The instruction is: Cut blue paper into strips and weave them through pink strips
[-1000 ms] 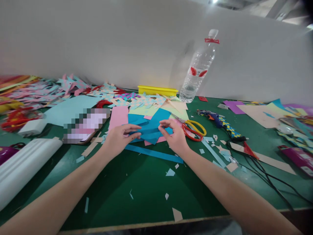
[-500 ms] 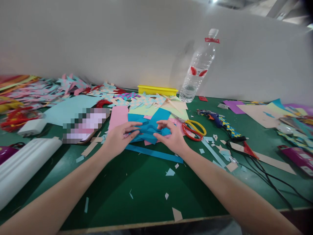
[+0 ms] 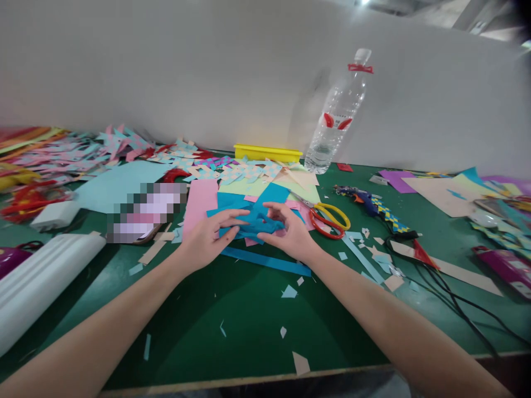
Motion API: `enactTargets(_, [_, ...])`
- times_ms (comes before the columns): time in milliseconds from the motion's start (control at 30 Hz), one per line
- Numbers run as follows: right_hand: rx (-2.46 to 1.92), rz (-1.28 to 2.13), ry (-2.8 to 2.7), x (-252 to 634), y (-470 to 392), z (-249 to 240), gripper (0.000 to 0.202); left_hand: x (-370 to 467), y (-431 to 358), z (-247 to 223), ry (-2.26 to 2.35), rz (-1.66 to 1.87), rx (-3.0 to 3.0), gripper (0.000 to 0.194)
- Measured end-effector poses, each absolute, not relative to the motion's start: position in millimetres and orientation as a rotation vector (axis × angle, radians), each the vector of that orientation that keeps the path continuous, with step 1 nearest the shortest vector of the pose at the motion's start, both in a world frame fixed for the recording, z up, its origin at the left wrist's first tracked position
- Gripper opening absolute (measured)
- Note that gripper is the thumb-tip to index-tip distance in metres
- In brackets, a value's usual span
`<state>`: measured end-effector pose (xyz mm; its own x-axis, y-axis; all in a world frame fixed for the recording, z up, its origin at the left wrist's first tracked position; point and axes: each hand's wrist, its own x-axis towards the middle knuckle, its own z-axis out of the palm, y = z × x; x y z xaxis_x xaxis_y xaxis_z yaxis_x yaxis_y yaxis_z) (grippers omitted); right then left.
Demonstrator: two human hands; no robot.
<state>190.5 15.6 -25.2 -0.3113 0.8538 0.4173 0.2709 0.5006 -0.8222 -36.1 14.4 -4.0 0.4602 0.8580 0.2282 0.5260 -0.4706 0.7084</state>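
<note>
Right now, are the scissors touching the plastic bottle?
Apart: the head view shows green table between the base of the bottle and the handles of the scissors.

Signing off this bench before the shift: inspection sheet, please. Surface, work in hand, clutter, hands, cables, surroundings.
Surface: green tabletop, paper scraps scattered.
Work in hand: folded blue paper between the hands; loose blue strip nearer the person.
Clutter: scissors beside right hand, phone to the left, bottle at the back.
Hands: left hand and right hand at blue paper; grips unclear.
Cables: black, loosely bunched, right side.
Surroundings: grey wall behind; other people, nothing seen.
</note>
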Motion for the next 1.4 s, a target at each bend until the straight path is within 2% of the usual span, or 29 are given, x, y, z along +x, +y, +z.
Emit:
enactTargets(200, [-0.905, 0.939, -1.853, 187.9, 10.8, -18.3, 0.072, -35.6, 13.7, -4.7, 1.129, 0.775, 2.182, 0.04])
enactTargets(267, [-0.926, 0.951, -1.842, 188.1, 9.6, -16.2, 0.061, -35.4, 13.5, -4.8, 1.134, 0.772, 2.174, 0.042])
enactTargets(367, [-1.001, 0.908, -1.827, 189.4, 10.5, -17.1, 0.028, -34.3, 12.9, -3.6, 1.137, 0.769, 2.13, 0.044])
enactTargets(433, [-1.046, 0.895, -1.811, 190.3, 12.0, -19.1, 0.019, -33.3, 12.7, -1.9, 1.162, 0.762, 2.097, 0.045])
enactTargets(633, [-1.06, 0.967, -1.739, 190.3, 13.8, -22.0, 0.021, -31.9, 14.2, 2.1, 1.248, 0.752, 2.072, 0.032])
enactTargets(1100, [-1.067, 1.001, -1.666, 188.8, 13.2, -20.0, 0.023, -33.0, 14.5, 2.3, 1.212, 0.738, 2.083, 0.035])
enactTargets(1400, [-1.032, 0.955, -1.715, 188.6, 12.1, -18.3, 0.017, -31.3, 13.3, 2.6, 1.216, 0.713, 2.086, 0.032])
